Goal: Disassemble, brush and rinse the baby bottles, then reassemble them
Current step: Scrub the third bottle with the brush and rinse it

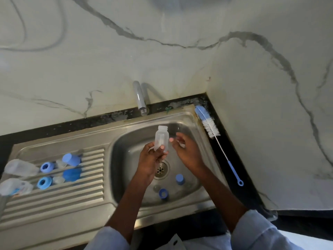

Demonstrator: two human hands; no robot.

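left hand grips open bottle body over sink for rinsing; right hand fingers loosely curled, empty.

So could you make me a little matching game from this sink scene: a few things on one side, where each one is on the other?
Things:
1. clear bottle
2. bottle brush
3. blue cap
4. two blue rings

Places:
A. on the ribbed drainboard
B. on the dark counter, right of the sink
C. held in the left hand, over the basin
D. on the basin floor, right of the drain

Pairs: 1-C, 2-B, 3-D, 4-A
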